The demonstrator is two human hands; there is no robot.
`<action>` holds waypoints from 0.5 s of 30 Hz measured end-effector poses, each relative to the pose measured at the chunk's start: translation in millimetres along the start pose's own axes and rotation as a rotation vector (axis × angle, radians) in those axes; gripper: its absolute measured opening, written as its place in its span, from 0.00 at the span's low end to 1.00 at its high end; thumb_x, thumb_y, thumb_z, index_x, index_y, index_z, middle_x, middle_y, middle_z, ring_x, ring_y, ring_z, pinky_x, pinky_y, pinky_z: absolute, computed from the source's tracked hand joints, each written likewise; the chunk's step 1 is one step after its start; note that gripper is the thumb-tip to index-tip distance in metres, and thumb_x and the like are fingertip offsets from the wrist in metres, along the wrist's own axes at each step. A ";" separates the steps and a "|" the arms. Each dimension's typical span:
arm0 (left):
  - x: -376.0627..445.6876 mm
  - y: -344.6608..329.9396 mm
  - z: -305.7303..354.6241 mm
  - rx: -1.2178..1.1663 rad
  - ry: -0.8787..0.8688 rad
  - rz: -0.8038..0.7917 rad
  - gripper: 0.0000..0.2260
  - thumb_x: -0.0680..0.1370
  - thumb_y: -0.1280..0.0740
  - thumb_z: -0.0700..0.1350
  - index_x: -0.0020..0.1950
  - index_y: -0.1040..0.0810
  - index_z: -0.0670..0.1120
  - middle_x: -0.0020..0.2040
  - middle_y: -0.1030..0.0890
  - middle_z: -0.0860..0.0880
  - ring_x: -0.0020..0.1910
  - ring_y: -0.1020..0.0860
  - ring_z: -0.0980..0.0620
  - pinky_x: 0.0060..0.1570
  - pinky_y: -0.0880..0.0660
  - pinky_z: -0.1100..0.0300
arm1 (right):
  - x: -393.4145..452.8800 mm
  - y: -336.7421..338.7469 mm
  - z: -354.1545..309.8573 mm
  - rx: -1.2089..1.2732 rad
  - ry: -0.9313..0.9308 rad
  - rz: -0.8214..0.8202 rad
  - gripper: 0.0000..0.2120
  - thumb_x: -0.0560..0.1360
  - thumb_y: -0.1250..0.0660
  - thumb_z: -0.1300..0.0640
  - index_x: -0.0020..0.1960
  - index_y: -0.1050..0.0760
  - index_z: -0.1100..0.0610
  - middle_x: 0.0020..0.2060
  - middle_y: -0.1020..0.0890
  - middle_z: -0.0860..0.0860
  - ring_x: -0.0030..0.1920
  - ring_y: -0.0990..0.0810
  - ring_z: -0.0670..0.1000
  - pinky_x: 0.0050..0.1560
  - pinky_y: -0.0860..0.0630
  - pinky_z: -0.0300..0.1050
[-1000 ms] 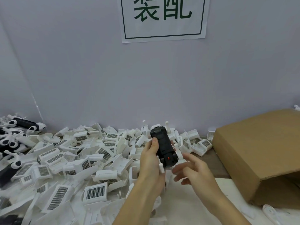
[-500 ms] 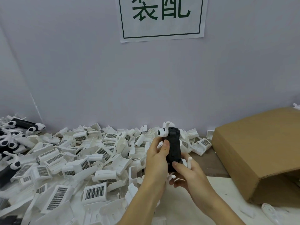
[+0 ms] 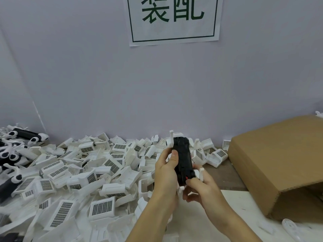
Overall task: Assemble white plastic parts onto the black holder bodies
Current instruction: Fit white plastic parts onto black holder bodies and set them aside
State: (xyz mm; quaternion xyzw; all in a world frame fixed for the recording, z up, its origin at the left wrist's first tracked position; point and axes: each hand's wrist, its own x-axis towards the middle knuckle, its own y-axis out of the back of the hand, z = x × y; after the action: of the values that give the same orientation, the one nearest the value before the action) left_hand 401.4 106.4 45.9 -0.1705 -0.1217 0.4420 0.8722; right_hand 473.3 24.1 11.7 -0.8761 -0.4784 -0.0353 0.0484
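While both hands, left hand (image 3: 166, 169) and right hand (image 3: 201, 187), grip one black holder body (image 3: 183, 159), finished units (image 3: 12, 154) lie far left and a white parts pile (image 3: 78, 175) remains.

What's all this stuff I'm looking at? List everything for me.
black holder: one, black, held upright in both hands, white clips at its top and bottom ends
white parts: a big pile, too many to count, white with dark grid patches, table's left and middle
finished holders: several, black and white, far left
cardboard box: one, brown, on its side, right
sign: one, white with green characters, wall
left hand: grips the holder's side
right hand: thumb on the holder's lower end
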 end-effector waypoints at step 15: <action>1.4 0.5 -2.9 0.054 -0.010 0.001 0.09 0.84 0.38 0.48 0.59 0.19 0.52 0.42 0.13 0.51 0.37 0.15 0.53 0.33 0.20 0.59 | -0.5 -3.0 0.0 -0.014 0.012 0.024 0.10 0.82 0.39 0.61 0.60 0.28 0.50 0.36 0.16 0.55 0.36 0.20 0.52 0.42 0.26 0.50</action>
State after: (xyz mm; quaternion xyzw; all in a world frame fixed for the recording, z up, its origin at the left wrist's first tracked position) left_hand 402.9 107.2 43.1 -0.1449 -0.1138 0.4463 0.8757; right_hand 470.5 25.3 11.8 -0.8819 -0.4672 -0.0430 0.0456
